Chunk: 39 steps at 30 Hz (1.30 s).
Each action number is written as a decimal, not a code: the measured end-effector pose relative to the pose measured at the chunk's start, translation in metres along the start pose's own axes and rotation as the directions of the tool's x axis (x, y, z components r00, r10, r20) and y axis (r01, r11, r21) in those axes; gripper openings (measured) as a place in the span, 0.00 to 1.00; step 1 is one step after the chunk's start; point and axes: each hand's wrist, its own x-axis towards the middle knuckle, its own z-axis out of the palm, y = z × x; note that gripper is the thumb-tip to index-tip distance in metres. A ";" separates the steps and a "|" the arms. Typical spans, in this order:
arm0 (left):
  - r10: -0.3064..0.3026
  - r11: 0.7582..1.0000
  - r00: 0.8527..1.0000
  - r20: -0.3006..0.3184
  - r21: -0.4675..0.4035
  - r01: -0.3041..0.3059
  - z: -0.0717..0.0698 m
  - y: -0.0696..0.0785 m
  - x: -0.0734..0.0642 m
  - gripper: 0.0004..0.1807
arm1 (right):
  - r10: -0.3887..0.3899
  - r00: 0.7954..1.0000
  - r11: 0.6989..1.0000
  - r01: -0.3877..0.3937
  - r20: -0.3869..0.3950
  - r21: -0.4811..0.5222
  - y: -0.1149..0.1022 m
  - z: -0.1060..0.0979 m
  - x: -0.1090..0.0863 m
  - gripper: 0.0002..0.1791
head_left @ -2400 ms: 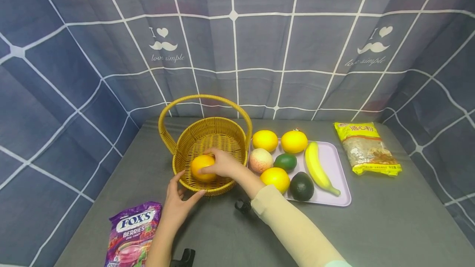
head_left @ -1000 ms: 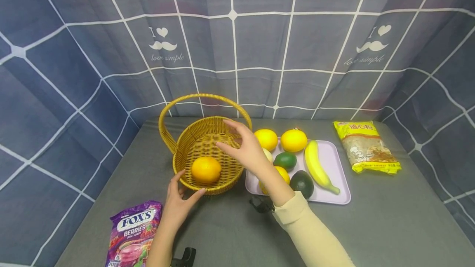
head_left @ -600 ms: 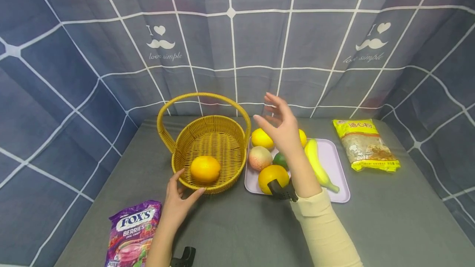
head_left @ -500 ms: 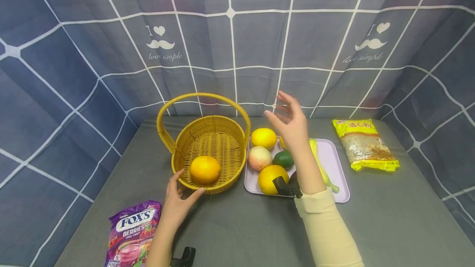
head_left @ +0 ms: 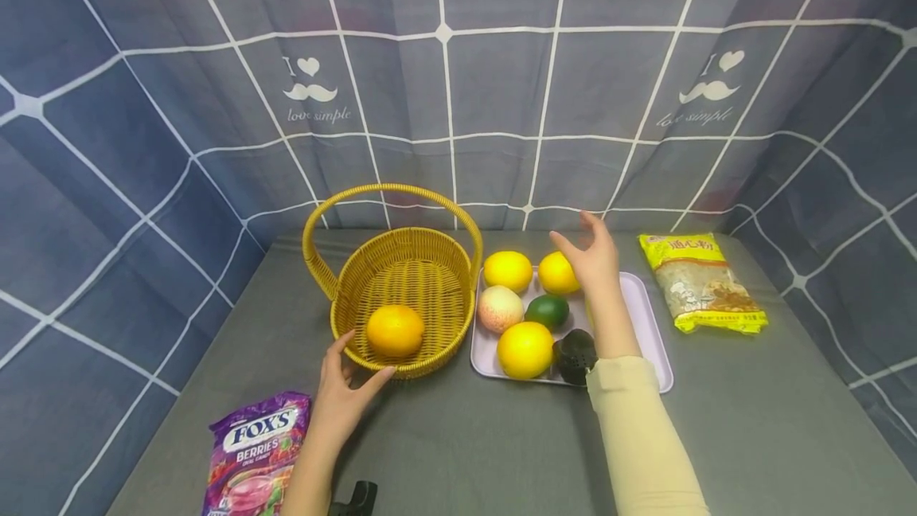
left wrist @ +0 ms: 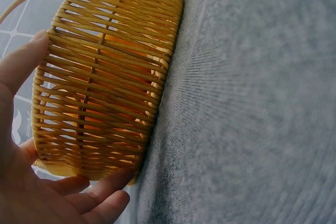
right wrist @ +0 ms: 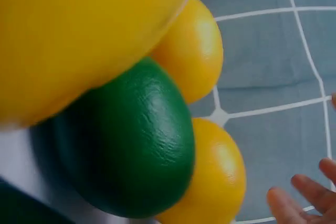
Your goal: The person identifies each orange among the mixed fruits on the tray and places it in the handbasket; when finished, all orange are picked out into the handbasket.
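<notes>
My left hand [head_left: 344, 385] holds the near left side of the wicker basket [head_left: 430, 277], thumb and fingers spread along its rim and wall, as the left wrist view also shows. Inside the basket lies an orange [head_left: 395, 331]. Over the lilac tray [head_left: 645, 333] hangs my right hand [head_left: 598, 257], fingers spread and holding nothing, beside a lemon [head_left: 558, 272]. The tray also bears another lemon [head_left: 508, 271], a peach [head_left: 500, 309], a green fruit [head_left: 548, 311] and an orange-yellow fruit [head_left: 525, 349]. My right forearm mostly hides the banana; a black wrist mount overlaps the avocado.
A purple candy bag [head_left: 258, 452] lies at the front left, beside my left forearm. Right of the tray lies a yellow food packet [head_left: 702, 281]. A checked curtain [head_left: 494, 102] hangs close behind the grey tabletop [head_left: 458, 452].
My right hand has let go of the orange in the basket, risen out and travelled right over the tray, then come lower beside the back lemon. The left hand stays at the basket.
</notes>
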 end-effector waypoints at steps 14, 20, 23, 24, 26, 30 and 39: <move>-0.003 1.000 1.000 -0.001 0.022 0.003 -0.001 0.001 -0.002 0.52 | 0.068 0.997 0.950 -0.056 0.031 -0.306 0.036 0.006 0.004 0.45; 0.034 0.999 0.999 -0.006 -0.007 -0.034 0.000 -0.002 -0.001 0.50 | 0.095 0.993 0.937 -0.065 0.072 -0.342 0.041 0.009 0.002 0.45; 0.042 0.999 0.999 -0.002 -0.008 -0.042 0.000 -0.003 -0.001 0.49 | 0.104 0.990 0.934 -0.064 0.095 -0.351 0.042 0.012 -0.001 0.45; 0.043 0.999 0.999 -0.001 -0.006 -0.043 0.001 -0.003 -0.001 0.49 | 0.104 0.990 0.933 -0.064 0.098 -0.354 0.042 0.013 -0.002 0.44; 0.043 0.999 0.999 0.001 -0.004 -0.043 0.001 -0.003 -0.001 0.49 | 0.095 0.991 0.930 -0.054 0.097 -0.363 0.042 0.014 -0.003 0.44; 0.038 0.999 0.999 0.000 -0.006 -0.038 0.002 -0.003 -0.002 0.49 | 0.093 0.991 0.922 -0.048 0.100 -0.383 0.043 0.016 -0.004 0.45; 0.040 0.999 0.999 -0.006 -0.002 -0.040 0.001 -0.003 -0.002 0.49 | 0.107 0.987 0.905 -0.049 0.115 -0.424 0.045 0.021 -0.002 0.49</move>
